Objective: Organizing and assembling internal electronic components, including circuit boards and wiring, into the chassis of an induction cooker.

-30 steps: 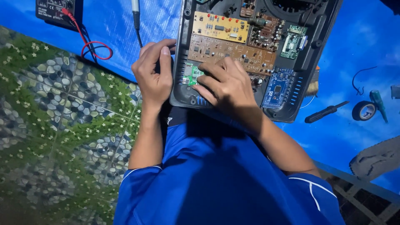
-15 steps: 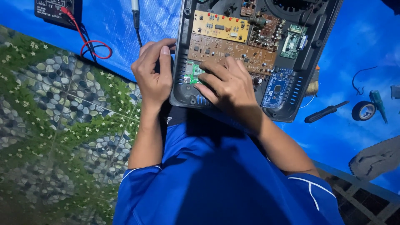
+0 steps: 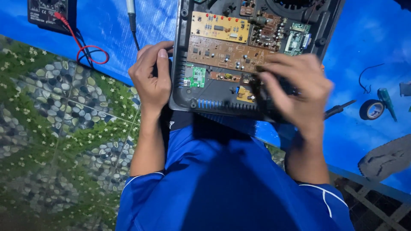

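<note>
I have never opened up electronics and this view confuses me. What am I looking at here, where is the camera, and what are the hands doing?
The camera sits on the person's head and looks down at their lap. Their left hand grips the edge of an opened black device case, showing brown circuit boards and a small green board. Their right hand, blurred, rests on the boards' right part. On the blue sheet lie a meter with red wire, a screwdriver and a tape roll.

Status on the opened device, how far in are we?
Done: black casing is open, circuit boards exposed. In hand: left hand grips the casing's edge; right hand, blurred, is over the lower right boards. Left: multimeter, screwdriver and tape roll lie untouched alongside.
</note>
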